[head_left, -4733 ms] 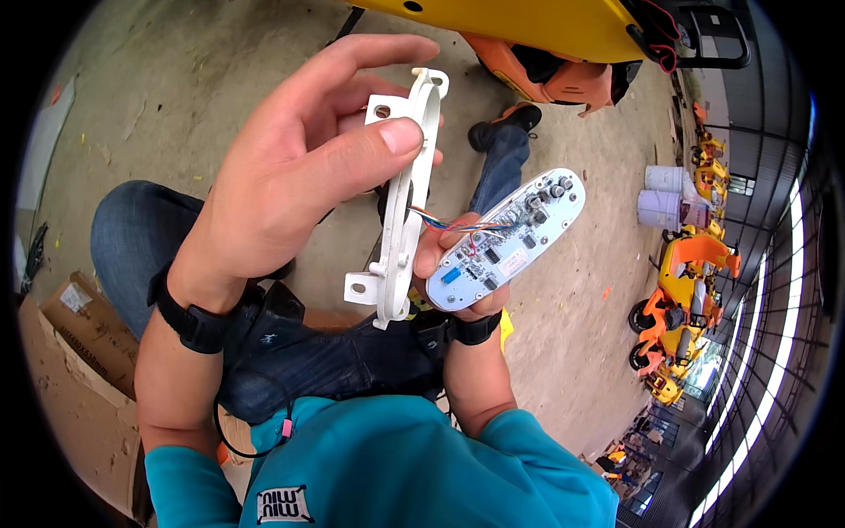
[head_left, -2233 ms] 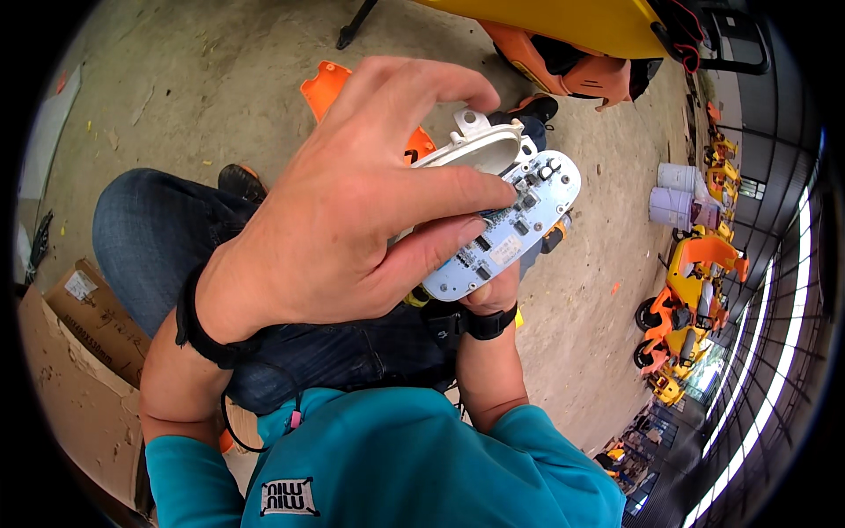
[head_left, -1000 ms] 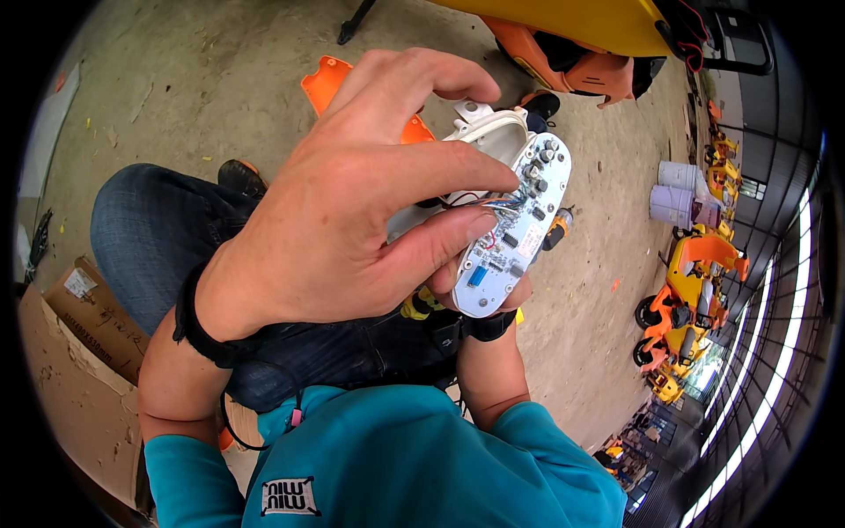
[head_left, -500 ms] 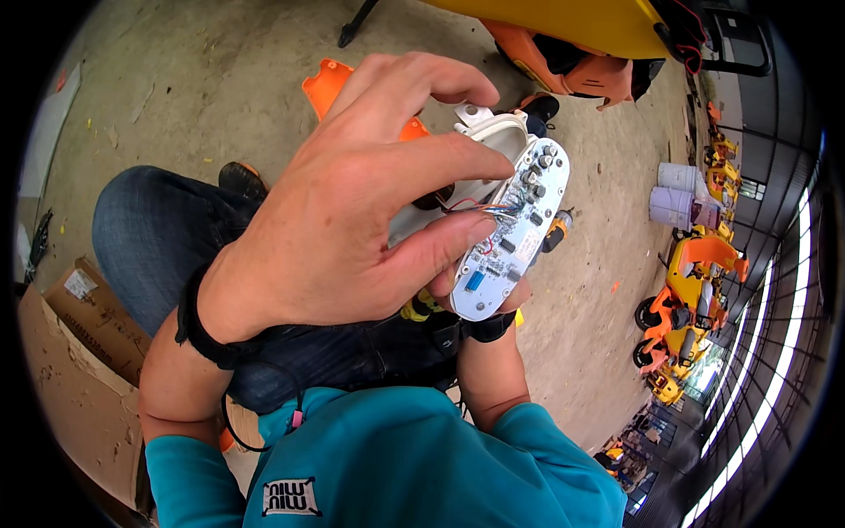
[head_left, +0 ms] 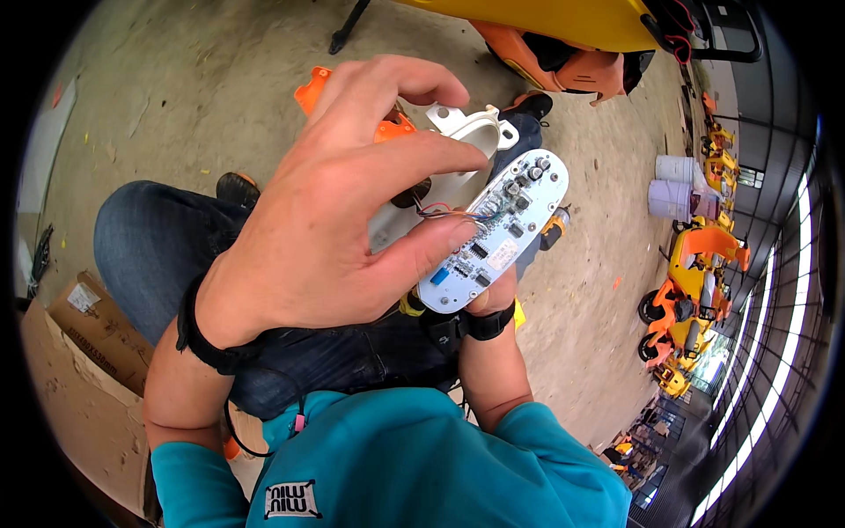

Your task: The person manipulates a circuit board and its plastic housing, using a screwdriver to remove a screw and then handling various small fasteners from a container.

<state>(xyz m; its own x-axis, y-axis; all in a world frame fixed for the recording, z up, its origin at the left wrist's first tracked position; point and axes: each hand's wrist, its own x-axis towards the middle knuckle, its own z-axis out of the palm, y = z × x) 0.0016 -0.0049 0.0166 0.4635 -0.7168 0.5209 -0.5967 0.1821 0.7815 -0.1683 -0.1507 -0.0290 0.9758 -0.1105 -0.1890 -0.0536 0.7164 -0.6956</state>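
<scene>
A long white circuit board (head_left: pixel 502 251) with rounded ends lies component side up, tilted, in front of me. My right hand (head_left: pixel 498 293) is beneath its lower end, gripping it; most of those fingers are hidden. Thin coloured wires (head_left: pixel 449 211) run from the board toward a white plastic housing (head_left: pixel 480 136) with mounting tabs, behind it. My left hand (head_left: pixel 326 202) reaches over the housing with fingers spread. Its thumb tip rests by the wires at the board's edge, while the index tip is near the housing's rim. The left hand covers much of the housing.
An orange plastic part (head_left: pixel 396 126) shows beyond my left hand. An open cardboard box (head_left: pixel 88 387) stands at my left. A yellow and orange vehicle (head_left: pixel 563 66) is ahead. Purple-white buckets (head_left: pixel 672 201) and several yellow-orange vehicles (head_left: pixel 695 282) stand at right.
The board has shifted slightly left and turned away from the housing, showing more of the housing's rim and tabs. My left index finger has come off the board's edge.
</scene>
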